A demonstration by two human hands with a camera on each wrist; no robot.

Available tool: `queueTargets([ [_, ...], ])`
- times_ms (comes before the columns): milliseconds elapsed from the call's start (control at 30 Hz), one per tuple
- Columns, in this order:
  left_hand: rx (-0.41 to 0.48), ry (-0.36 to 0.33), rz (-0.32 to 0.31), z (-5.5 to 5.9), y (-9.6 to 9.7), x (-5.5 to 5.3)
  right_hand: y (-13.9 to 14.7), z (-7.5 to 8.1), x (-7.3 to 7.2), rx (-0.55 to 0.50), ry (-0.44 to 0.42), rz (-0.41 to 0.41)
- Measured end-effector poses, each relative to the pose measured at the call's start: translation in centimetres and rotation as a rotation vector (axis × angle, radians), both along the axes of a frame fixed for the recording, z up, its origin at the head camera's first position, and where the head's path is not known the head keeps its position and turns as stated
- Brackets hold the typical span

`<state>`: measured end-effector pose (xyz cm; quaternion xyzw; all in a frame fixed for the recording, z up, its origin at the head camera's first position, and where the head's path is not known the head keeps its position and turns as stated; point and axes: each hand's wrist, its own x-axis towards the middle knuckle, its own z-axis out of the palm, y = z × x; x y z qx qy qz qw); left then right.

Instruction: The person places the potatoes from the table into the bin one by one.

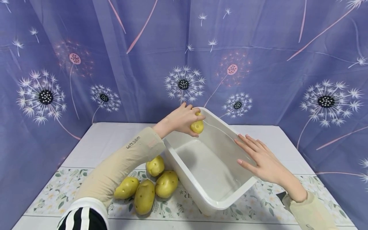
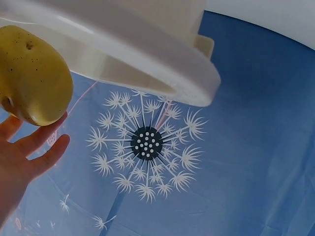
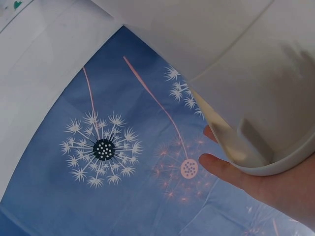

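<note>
My left hand (image 1: 185,119) grips a yellow potato (image 1: 197,127) over the far left part of a white plastic tub (image 1: 191,183). In the left wrist view, the fingers lie against the potato (image 2: 34,76) beside the tub's rim (image 2: 147,37). With fingers spread, my right hand (image 1: 263,159) is at the tub's right side, above or on its rim; contact is unclear. Several potatoes lie left of the tub: an upper one (image 1: 155,166), one against the tub's side (image 1: 166,184), a long one (image 1: 144,196) and a leftmost one (image 1: 126,187) partly behind my left sleeve.
A white table (image 1: 83,150) carries a floral-patterned strip (image 1: 72,182) across its front. Purple curtains (image 1: 143,80) with dandelion prints stand behind and on both sides. The tub sits at a slant, its near corner by the table's front.
</note>
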<state>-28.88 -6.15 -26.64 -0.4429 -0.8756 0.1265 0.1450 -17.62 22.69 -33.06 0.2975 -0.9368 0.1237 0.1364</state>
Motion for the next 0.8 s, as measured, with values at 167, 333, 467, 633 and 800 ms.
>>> queueTargets([
  [167,-0.007,0.008,-0.004,0.04,0.01,0.0,0.0,0.04,0.04,-0.001,-0.006,-0.001],
  [333,-0.015,0.023,-0.004,0.33,-0.03,0.06,-0.01,0.09,0.04,0.001,-0.009,-0.004],
  [467,-0.026,0.024,-0.006,0.23,-0.27,0.17,-0.04,0.08,0.0,0.0,-0.006,-0.005],
  [633,-0.026,0.034,-0.001,0.03,-0.61,0.19,-0.08,0.11,-0.06,-0.001,-0.003,0.001],
  [800,-0.017,0.023,0.003,-0.05,-0.83,0.18,-0.09,0.07,-0.08,-0.004,-0.002,-0.001],
])
